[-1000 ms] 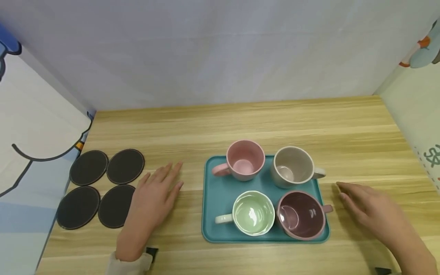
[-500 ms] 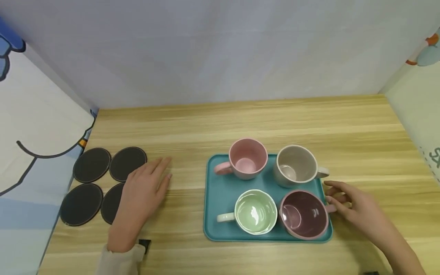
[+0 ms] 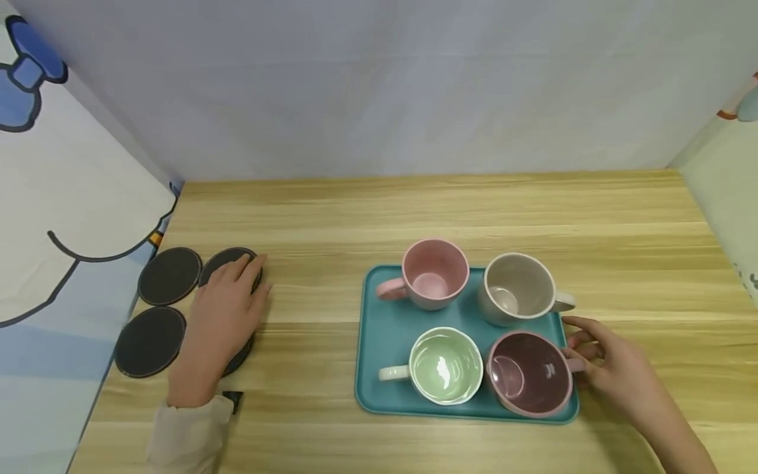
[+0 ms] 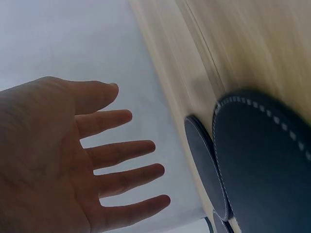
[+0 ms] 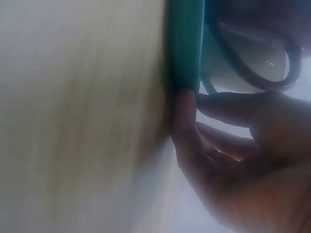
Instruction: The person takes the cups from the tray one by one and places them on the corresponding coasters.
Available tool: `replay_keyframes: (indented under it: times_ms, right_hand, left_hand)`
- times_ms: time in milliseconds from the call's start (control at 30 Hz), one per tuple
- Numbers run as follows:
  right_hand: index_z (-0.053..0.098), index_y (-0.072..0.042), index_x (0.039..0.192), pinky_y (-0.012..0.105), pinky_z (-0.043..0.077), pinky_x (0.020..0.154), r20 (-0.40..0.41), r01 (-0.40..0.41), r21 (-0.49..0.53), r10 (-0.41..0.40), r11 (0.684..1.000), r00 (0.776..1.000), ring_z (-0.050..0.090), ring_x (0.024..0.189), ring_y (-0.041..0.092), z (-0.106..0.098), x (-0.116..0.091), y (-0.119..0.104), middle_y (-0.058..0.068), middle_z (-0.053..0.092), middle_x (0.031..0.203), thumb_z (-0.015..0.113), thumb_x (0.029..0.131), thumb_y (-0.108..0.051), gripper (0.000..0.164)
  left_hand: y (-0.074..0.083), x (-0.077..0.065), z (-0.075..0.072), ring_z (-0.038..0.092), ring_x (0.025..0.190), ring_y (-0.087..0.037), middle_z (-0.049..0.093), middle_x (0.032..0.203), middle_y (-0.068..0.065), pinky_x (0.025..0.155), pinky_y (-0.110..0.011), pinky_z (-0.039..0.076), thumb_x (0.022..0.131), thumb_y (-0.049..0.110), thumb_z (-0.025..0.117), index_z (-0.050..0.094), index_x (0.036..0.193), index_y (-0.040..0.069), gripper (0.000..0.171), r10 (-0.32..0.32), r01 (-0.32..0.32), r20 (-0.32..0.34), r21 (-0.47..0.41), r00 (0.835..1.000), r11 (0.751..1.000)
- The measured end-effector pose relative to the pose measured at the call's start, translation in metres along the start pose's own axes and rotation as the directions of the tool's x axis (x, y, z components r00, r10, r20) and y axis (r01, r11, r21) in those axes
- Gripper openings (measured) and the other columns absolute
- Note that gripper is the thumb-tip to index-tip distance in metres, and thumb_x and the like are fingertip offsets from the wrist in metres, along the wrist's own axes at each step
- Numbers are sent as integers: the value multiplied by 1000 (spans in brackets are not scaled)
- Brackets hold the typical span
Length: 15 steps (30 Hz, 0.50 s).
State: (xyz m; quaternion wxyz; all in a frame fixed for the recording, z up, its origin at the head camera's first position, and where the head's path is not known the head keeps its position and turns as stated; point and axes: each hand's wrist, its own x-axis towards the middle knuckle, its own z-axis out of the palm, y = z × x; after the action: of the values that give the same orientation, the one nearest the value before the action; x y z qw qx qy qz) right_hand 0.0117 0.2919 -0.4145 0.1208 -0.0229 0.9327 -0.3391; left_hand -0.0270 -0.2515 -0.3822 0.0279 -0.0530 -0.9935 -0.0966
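Note:
At the right edge of a teal tray (image 3: 379, 388) my right hand (image 3: 616, 368) pinches the rim between thumb and fingers (image 5: 184, 114), close to the mauve mug's handle. Four sides of the tray enclose a pink mug (image 3: 435, 273), a beige mug (image 3: 518, 289), a pale green mug (image 3: 447, 365) and a mauve mug (image 3: 530, 374). My left hand (image 3: 222, 316) is spread above the right-hand black coasters, partly hiding them in the head view. The left wrist view shows straight fingers (image 4: 129, 151) and nothing held, with a stitched black coaster (image 4: 262, 165) below.
Several round black coasters (image 3: 170, 276) lie flat at the left of the wooden table (image 3: 308, 388). A pale cloth wall (image 3: 379, 99) rises behind the table, with printed cloth (image 3: 89, 184) along the left side.
My right hand has come left to the tray's edge and taken hold of its rim. The left hand has moved left over the coasters. The view has shifted slightly.

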Motion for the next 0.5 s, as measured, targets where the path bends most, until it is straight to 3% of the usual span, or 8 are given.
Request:
replay_keyframes:
  times_ms: [267, 500]
  right_hand:
    - [54, 2, 145, 23, 60, 60, -8, 2, 43, -2, 999, 1000, 61, 79, -10, 1, -2, 1, 20, 70, 111, 75, 92, 1, 57]
    - [57, 2, 142, 24, 58, 57, -50, 39, 34, -37, 999, 998, 60, 76, -10, 3, -1, 0, 17, 71, 106, 77, 90, 2, 56]
  left_hand:
    - [-22, 11, 2, 36, 144, -58, 36, 159, -36, 105, -79, 38, 110, 29, 52, 38, 159, 0, 58, -90, 95, 126, -33, 988, 995]
    - [-33, 17, 8, 32, 142, -63, 32, 159, -40, 112, -78, 31, 111, 31, 49, 42, 155, -5, 57, -116, 129, 231, -39, 966, 991]
